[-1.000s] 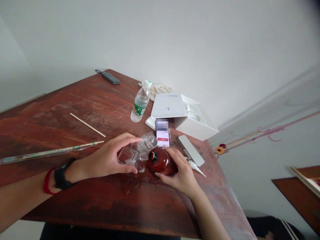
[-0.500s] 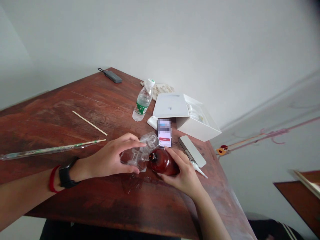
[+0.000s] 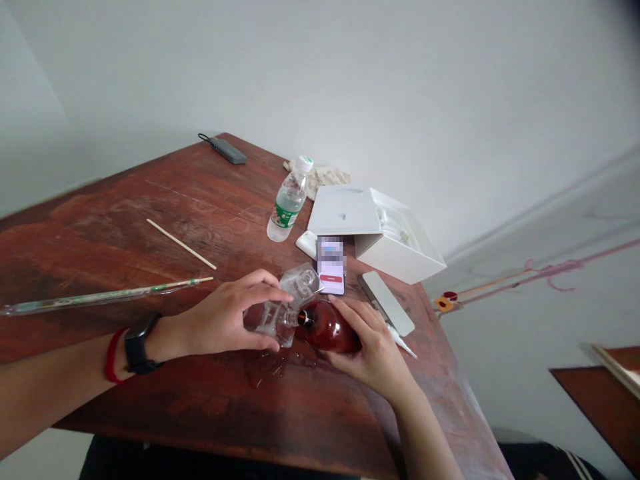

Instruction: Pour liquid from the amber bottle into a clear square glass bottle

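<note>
Head view — left hand (image 3: 223, 319) half-curled, holding clear bottle (image 3: 273, 319), right hand (image 3: 375, 341) cupped round brown bottle (image 3: 331, 328), necks facing

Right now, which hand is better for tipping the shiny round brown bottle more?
Probably the right hand: it is wrapped around the shiny round brown bottle. The left hand looks busy holding the clear angular bottle.

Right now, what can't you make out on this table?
In the head view:
Part of the clear, square plastic bottle: behind the left fingers.
Right side of the glossy brown round bottle: behind the right fingers.
Upper screen of the flat, dark-edged rectangular phone: pixelated.
Whether these two bottles touch: too small to tell.
What lies in the open white rectangular box: blurred.
</note>
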Tool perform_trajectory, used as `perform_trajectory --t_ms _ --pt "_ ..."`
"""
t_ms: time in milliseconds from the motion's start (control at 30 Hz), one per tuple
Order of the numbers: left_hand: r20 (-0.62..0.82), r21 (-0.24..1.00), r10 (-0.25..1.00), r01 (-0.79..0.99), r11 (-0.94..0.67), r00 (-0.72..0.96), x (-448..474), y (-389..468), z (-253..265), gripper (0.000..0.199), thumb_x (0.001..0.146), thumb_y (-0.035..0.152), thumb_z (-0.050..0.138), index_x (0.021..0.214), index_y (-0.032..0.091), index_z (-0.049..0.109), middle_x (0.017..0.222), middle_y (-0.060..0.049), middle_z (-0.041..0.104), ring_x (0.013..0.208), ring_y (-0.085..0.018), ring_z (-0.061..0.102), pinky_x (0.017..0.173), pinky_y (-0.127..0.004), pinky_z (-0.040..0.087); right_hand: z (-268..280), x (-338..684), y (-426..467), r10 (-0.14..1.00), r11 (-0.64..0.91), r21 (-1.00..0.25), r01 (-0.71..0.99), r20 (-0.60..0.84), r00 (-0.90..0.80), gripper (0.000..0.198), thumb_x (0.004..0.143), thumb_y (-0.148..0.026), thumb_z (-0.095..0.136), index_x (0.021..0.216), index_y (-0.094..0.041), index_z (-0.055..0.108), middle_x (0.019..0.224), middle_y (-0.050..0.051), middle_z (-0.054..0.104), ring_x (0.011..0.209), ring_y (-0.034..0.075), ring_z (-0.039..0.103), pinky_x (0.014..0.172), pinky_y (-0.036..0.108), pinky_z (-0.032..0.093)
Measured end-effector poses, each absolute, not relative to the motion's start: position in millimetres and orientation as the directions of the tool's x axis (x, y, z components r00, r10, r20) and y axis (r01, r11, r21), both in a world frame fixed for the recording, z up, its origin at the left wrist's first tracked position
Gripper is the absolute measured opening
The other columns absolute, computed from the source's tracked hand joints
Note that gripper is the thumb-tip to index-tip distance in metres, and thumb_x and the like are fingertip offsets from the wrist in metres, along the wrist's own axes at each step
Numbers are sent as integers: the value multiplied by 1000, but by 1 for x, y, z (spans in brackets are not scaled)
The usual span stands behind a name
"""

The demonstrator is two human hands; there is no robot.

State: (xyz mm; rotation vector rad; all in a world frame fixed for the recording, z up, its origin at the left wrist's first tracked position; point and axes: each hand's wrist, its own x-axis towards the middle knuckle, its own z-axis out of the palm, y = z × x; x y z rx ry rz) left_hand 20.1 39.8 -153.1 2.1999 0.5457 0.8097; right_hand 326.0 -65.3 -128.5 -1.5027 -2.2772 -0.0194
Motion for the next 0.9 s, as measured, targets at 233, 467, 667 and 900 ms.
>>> perform_trajectory --t_ms 233,467,667,900 --pt "370 730 579 159 -665 727 20 40 -152 65 79 32 100 136 31 69 133 -3 62 117 -24 69 103 -34 55 -125 325 -67 872 425 -166 890 341 -353 73 86 -24 79 154 -26 53 142 14 70 122 36 70 102 58 61" --pt "373 719 574 164 -675 729 20 39 -153 66 78 30 100 136 31 69 134 -3 62 119 -24 69 104 -35 55 -124 327 -68 874 428 -160 890 324 -362 75 85 -22 76 156 -27 52 143 14 68 123 37 70 102 59 61" --pt "381 716 573 161 -679 726 21 40 -155 65 79 33 99 137 32 69 135 -3 62 119 -24 70 103 -34 56 -122 326 -69 878 415 -145 898 321 -354 73 86 -22 76 155 -29 54 140 14 69 123 37 69 101 60 60" --pt "386 711 574 163 -684 723 21 37 -153 64 80 34 98 137 32 69 134 -4 62 119 -24 69 105 -35 56 -118 326 -72 879 412 -119 903 313 -360 71 87 -21 75 155 -29 55 139 12 69 122 36 69 100 55 59"
